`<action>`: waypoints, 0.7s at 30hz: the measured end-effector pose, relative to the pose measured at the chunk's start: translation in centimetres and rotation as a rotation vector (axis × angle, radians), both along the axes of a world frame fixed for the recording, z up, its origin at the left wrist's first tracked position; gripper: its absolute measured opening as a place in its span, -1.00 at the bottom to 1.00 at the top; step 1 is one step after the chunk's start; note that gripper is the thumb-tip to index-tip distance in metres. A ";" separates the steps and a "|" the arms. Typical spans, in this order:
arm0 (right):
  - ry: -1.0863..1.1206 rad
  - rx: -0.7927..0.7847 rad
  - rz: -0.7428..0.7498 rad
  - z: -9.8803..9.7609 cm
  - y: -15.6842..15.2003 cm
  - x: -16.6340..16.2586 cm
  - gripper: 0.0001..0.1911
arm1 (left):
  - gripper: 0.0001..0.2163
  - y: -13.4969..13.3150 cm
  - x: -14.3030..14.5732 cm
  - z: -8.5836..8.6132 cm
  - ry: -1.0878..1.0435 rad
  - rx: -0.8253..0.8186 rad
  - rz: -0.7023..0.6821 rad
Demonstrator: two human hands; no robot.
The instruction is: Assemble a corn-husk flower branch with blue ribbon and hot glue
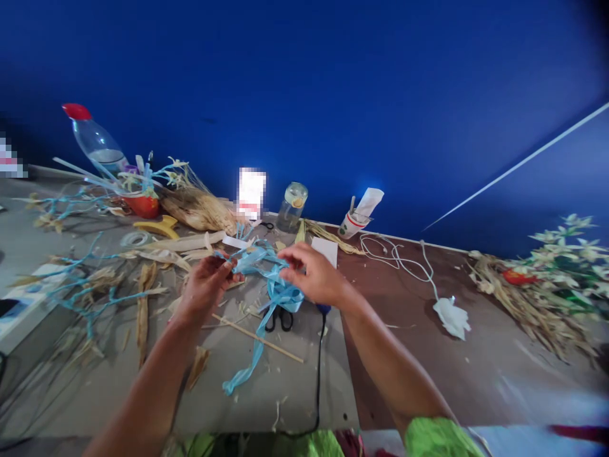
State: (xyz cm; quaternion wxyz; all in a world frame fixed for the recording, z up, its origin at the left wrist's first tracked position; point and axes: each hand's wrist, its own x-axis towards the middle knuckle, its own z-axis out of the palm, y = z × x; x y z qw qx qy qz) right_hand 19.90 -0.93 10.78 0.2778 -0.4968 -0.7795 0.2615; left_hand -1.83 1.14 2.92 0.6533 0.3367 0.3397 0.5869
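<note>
A thin, light-blue plastic ribbon (284, 297) lies bunched above the table, its loose tail trailing down toward the front edge. My left hand (205, 287) pinches one end of it between thumb and fingers. At the other side of the bunch, my right hand (311, 271) has its fingers curled onto the ribbon. Stretched between both hands is a short length of the same blue strip. Black-handled scissors (286, 320) lie partly hidden beneath the ribbon. A thin wooden stick (266, 343) rests just in front of them.
Dried corn husks (197, 206) and blue-wrapped stems (90, 308) cover the left side. Behind stand a red-capped bottle (98, 143), a glass jar (291, 209) and a white cup (353, 223). A white cord (404, 270), crumpled tissue (451, 317) and white flowers (571, 254) lie right.
</note>
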 end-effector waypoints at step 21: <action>-0.670 -0.162 -0.252 -7.0 -7.0 -4.6 -0.70 | -0.73 0.3 0.4 -1.1 0.105 0.044 -0.035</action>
